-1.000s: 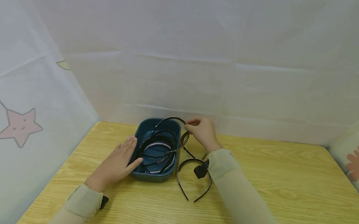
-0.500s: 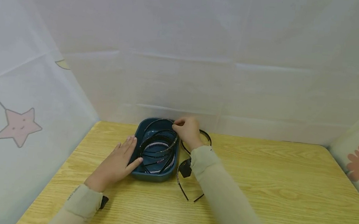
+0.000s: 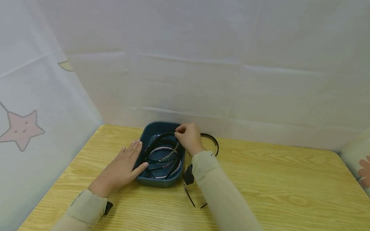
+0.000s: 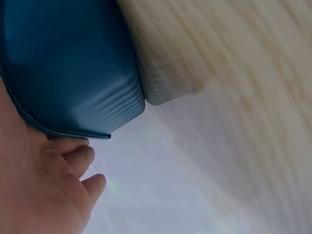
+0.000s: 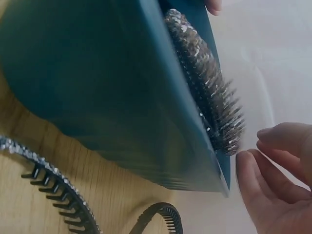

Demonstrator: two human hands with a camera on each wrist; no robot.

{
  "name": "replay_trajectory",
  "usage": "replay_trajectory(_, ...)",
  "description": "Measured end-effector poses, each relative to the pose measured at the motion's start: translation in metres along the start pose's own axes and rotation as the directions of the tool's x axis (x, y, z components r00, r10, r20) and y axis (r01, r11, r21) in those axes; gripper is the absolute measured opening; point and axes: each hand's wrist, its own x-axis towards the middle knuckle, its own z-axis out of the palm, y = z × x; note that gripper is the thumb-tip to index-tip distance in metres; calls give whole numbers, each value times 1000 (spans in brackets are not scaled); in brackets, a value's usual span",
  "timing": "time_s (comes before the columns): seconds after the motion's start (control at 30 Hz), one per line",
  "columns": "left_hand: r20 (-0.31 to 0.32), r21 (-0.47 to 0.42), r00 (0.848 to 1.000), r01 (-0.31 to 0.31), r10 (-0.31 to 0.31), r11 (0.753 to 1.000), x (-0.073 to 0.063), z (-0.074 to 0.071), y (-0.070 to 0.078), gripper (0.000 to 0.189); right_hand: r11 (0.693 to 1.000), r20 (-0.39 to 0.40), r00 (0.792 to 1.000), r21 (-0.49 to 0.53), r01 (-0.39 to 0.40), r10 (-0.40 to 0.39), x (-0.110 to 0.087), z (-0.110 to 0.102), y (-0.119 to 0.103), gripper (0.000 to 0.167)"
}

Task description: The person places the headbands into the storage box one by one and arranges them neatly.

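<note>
A dark blue plastic basin [image 3: 157, 183] stands on the table with several toothed headbands [image 3: 164, 147] inside, mostly black, one with pale teeth. My left hand [image 3: 118, 170] lies with extended fingers on the basin's left rim; in the left wrist view the fingers [image 4: 80, 158] come out past the rim. At the right rim, toward the back, is my right hand [image 3: 189, 138]. In the right wrist view its thumb and fingers [image 5: 251, 183] stand slightly apart, close to the end of a glittery headband [image 5: 207, 73] that is blurred and inside the rim.
Two headbands lie on the table right of the basin: a black one [image 3: 214, 140] behind and a glittery one [image 3: 190, 197] in front, both partly hidden by the right arm. A white cloth wall [image 3: 181, 88] rises behind the table.
The right hand has moved left to the basin with the glittery headband, which has dropped in among the others and left the fingers. The left hand has stayed on the rim.
</note>
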Motion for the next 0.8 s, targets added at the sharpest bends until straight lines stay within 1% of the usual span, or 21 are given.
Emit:
replay_trajectory(0.27,1,8,1000,-1,1,1000,0,1,-1,81,1000,39,999,19,18,-18,-7,-13,-6,15)
replay_trajectory(0.43,4,8,1000,-1,1,1000,0,1,-2,81,1000,96,995,22,18,-20,-15,-27,-7,17)
replay_trajectory(0.63,2,13,1000,-2,2,1000,-1,1,-3,82,1000,153,988,-9,9,-7,-27,-44,6,20)
replay_trajectory(0.8,-1,3,1000,-3,3,1000,-2,2,-2,81,999,160,987,-34,32,-26,-37,-58,22,19)
